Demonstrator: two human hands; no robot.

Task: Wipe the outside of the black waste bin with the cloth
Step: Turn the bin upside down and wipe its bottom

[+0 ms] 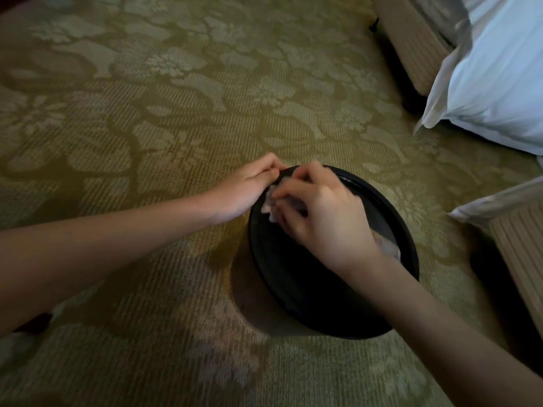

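Note:
The black waste bin stands on the carpet, seen from above, its round rim facing me. My left hand grips the bin's far-left rim, fingers curled over the edge. Over the bin's mouth, my right hand holds a small pale cloth bunched in its fingers, close to the left hand at the rim. Something pale shows inside the bin beside my right wrist; I cannot tell what it is.
A green floral carpet covers the floor all around. A bed with white bedding and a striped base fills the upper right. Another striped furniture edge with white fabric stands close on the right of the bin.

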